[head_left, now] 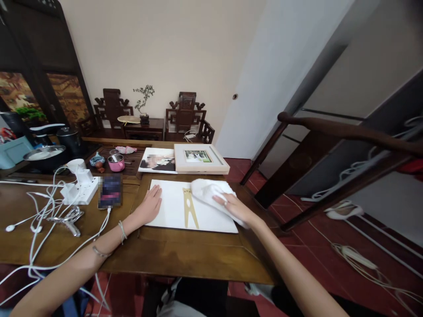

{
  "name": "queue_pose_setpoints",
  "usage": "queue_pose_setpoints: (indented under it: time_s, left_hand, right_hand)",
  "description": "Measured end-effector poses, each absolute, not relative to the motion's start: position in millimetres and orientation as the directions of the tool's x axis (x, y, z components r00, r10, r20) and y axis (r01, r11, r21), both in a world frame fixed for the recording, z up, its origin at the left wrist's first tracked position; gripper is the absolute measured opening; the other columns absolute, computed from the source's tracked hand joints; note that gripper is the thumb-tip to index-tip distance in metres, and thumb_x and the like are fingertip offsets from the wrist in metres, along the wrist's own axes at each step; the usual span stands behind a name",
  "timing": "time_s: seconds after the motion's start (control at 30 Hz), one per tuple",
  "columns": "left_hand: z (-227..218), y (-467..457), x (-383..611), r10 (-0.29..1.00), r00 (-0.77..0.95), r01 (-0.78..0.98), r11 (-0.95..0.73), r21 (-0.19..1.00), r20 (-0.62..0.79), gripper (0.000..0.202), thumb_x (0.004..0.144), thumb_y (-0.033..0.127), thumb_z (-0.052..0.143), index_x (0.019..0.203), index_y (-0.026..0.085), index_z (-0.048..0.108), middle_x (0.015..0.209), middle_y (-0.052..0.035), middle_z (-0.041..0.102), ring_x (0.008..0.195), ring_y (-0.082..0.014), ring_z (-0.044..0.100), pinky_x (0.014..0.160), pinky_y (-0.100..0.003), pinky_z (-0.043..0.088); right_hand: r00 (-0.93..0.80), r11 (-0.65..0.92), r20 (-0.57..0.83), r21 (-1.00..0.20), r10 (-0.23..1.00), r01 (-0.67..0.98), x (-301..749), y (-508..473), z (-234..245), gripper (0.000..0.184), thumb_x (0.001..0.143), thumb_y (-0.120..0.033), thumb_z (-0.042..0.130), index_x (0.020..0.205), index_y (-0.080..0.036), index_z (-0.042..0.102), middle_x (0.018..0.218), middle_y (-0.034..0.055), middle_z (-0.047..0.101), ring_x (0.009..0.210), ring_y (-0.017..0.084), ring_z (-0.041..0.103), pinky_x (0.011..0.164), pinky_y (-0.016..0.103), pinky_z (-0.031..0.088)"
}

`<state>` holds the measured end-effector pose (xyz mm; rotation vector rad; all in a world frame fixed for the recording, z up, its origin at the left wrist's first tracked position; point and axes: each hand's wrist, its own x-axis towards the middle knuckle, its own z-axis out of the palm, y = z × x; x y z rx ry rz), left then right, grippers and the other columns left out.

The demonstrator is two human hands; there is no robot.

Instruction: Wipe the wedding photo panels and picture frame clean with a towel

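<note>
A white flat board (168, 215) lies on the wooden table, with a tan, A-shaped piece (189, 204) on its middle that has small holes near the top. My left hand (152, 204) rests flat on the board's left edge, fingers stretched out. In my right hand (233, 207) is a white cloth (205, 191), bunched under the fingers and lying over the board's upper right part. The cloth hides that corner of the board.
Behind the board lie a framed picture (211, 164) and a photo panel (148, 165). On the left are a power strip (86, 191) with tangled white cables, a phone (110, 192), a silver hair clip (69, 220) and a pink cup (116, 163). A wooden chair (297, 163) stands at right.
</note>
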<state>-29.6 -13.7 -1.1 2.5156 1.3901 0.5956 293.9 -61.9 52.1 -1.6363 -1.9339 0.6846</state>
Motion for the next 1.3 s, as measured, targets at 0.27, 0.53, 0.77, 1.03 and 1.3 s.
queue_pose_setpoints:
  time_s: [0.27,0.53,0.77,1.03,1.3]
  left_hand:
    - [-5,-12,-29,0.858,0.442,0.767,-0.513,0.387,0.261,0.046,0.093,0.026,0.026,0.133,0.006,0.037,0.146,-0.0183,0.029,0.138,-0.0248,0.02,0.112,-0.046,0.019]
    - [-6,-9,-30,0.85,0.456,0.762,-0.526,0.378,0.266,0.046,0.093,0.026,0.026,0.133,0.007,0.037,0.145,-0.0186,0.03,0.138,-0.0254,0.02,0.112,-0.047,0.019]
    - [-4,-10,-32,0.848,0.462,0.756,-0.529,0.386,0.258,0.047,0.093,0.028,0.025,0.133,0.007,0.037,0.145,-0.0184,0.031,0.138,-0.0254,0.02,0.112,-0.048,0.019]
    - [-4,-11,-31,0.843,0.459,0.747,-0.537,0.392,0.28,0.047,0.093,0.03,0.026,0.133,0.009,0.038,0.146,-0.0175,0.03,0.138,-0.0242,0.021,0.112,-0.047,0.02]
    - [-2,-10,-31,0.851,0.453,0.753,-0.524,0.397,0.264,0.048,0.092,0.03,0.026,0.133,0.007,0.038,0.146,-0.018,0.03,0.138,-0.0251,0.02,0.112,-0.046,0.018]
  right_hand:
    - [-0.171,0.149,0.013,-0.561,0.985,0.814,287,-86,43,0.058,0.085,-0.062,0.036,0.123,-0.023,0.056,0.141,0.0059,0.042,0.135,0.029,0.025,0.111,0.048,0.019]
    - [-0.155,0.046,-0.098,-0.685,0.983,0.727,304,-172,36,0.061,0.078,-0.07,0.04,0.112,-0.024,0.064,0.141,0.0082,0.042,0.13,0.033,0.034,0.109,0.05,0.022]
    - [-0.119,0.071,-0.013,-0.732,0.993,0.678,309,-115,39,0.059,0.081,-0.067,0.038,0.102,-0.019,0.066,0.111,0.0098,0.065,0.113,0.034,0.051,0.101,0.051,0.034]
    - [-0.182,0.273,0.217,-0.538,0.959,0.798,285,-108,35,0.046,0.088,-0.052,0.04,0.112,-0.02,0.062,0.132,0.0099,0.052,0.131,0.031,0.033,0.108,0.051,0.027]
    - [-0.462,0.482,0.157,-0.435,0.873,0.761,281,-199,43,0.03,0.091,-0.04,0.043,0.093,-0.021,0.065,0.143,0.0058,0.04,0.137,0.027,0.021,0.107,0.048,0.031]
